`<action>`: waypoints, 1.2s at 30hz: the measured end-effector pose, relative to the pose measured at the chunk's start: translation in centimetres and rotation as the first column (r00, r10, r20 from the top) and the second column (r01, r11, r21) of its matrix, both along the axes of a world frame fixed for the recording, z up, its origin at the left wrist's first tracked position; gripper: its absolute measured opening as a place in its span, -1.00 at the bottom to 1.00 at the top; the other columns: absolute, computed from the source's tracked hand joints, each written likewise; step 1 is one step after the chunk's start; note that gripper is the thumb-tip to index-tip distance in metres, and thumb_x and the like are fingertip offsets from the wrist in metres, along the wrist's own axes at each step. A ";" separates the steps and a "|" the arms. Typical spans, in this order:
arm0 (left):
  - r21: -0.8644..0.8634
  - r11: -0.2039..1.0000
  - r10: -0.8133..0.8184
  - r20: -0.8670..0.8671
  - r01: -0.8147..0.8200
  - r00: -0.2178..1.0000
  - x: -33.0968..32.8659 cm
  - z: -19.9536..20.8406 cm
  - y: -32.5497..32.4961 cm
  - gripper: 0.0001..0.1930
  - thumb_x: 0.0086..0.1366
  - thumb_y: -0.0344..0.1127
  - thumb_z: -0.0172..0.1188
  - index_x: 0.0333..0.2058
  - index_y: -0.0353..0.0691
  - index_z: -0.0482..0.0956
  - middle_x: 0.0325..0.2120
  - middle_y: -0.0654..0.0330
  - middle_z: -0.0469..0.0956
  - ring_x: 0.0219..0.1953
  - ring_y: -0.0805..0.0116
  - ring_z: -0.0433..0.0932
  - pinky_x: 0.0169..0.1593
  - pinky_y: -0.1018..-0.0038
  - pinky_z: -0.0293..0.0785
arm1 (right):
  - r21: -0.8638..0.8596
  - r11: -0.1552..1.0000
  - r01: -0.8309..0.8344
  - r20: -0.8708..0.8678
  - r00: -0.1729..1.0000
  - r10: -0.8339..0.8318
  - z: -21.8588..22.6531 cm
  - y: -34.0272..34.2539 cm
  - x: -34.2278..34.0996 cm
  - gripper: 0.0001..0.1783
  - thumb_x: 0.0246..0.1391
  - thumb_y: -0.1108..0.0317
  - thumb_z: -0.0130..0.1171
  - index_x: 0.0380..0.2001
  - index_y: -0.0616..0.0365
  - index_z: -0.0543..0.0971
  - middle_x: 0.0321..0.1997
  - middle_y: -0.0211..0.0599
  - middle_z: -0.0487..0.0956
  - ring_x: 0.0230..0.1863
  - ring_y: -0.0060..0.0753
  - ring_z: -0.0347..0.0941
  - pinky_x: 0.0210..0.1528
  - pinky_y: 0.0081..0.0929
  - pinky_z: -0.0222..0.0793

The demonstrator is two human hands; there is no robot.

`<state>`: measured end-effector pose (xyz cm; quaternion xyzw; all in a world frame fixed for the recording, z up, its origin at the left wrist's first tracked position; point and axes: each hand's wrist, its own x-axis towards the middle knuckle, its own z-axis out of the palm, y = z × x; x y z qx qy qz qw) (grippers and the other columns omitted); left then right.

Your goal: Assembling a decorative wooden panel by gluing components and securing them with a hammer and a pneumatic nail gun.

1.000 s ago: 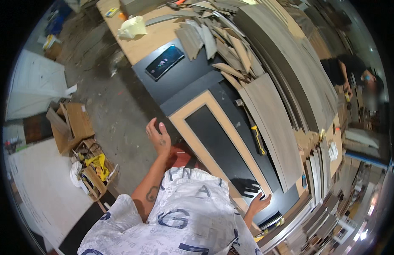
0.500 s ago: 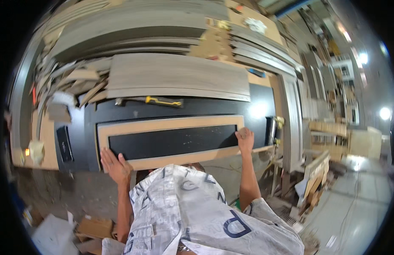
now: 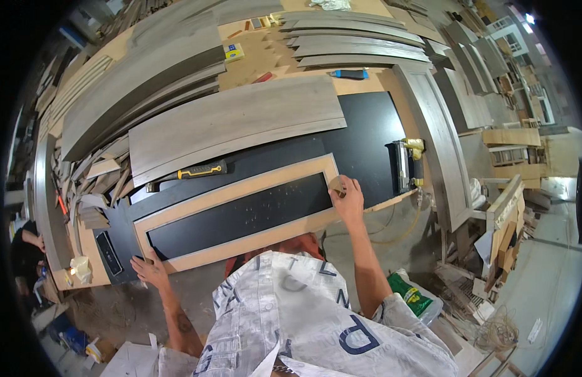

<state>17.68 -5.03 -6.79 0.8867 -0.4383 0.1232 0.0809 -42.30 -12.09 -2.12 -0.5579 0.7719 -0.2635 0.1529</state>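
Observation:
A rectangular wooden frame (image 3: 241, 192), with pale bare faces and greyish edges, lies on a black panel (image 3: 366, 116) that shows through its long opening. My left hand (image 3: 151, 270) is spread open at the frame's near left corner, fingertips at its edge. At the right end, my right hand (image 3: 349, 198) is closed, fingers pinched together over the frame's short rail. Something small and brownish shows at those fingertips; I cannot make it out. Behind the frame a hammer (image 3: 190, 171) with a black and yellow handle rests on the panel, beside a wide grey board (image 3: 234, 122).
A nail gun (image 3: 404, 164) sits at the panel's right end, a blue-handled tool (image 3: 350, 74) farther back. Grey boards (image 3: 360, 45) are stacked behind, wood offcuts (image 3: 106, 169) pile up at left. A black rectangular object (image 3: 109, 252) lies near the left end. Another person (image 3: 28, 251) stands far left.
The view has turned, so the bench and frame now look tilted, right end higher. My left hand has slid outward at the near left corner; my right hand stays at the right end.

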 end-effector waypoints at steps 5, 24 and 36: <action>0.091 0.996 0.009 -0.196 0.009 0.981 1.1 1.5 -0.5 -0.02 0.23 0.41 0.00 0.29 -0.40 0.17 0.28 -0.24 0.15 0.28 -0.23 0.17 0.26 -0.05 0.10 | 0.014 1.000 -0.005 0.035 0.999 0.005 0.3 -0.2 -0.1 -0.46 -0.14 0.36 0.40 -0.04 0.22 0.48 -0.17 -0.10 0.48 -0.10 0.02 0.42 -0.03 -0.15 0.38; 0.198 0.980 0.039 -0.206 0.003 0.978 2.3 1.6 0.3 0.00 0.18 0.48 -0.02 0.35 -0.20 0.10 0.27 -0.23 0.13 0.27 -0.25 0.13 0.23 -0.14 0.08 | -0.245 0.856 0.456 0.360 0.862 -0.356 -1.9 5.4 -2.0 -0.53 0.39 0.24 -0.19 0.21 0.34 0.29 0.00 -0.04 0.51 -0.01 -0.25 0.47 0.05 -0.37 0.39; 0.136 0.982 -0.098 -0.234 0.132 0.967 3.0 -0.3 0.7 -0.01 0.22 0.45 -0.03 0.35 -0.28 0.06 0.26 -0.32 0.08 0.28 -0.31 0.06 0.24 -0.14 0.04 | -0.468 0.704 0.535 0.394 0.839 -0.376 -3.6 5.9 -0.9 -0.43 0.41 0.14 -0.27 0.29 0.36 0.16 0.14 0.16 0.39 0.16 -0.02 0.35 0.24 -0.23 0.24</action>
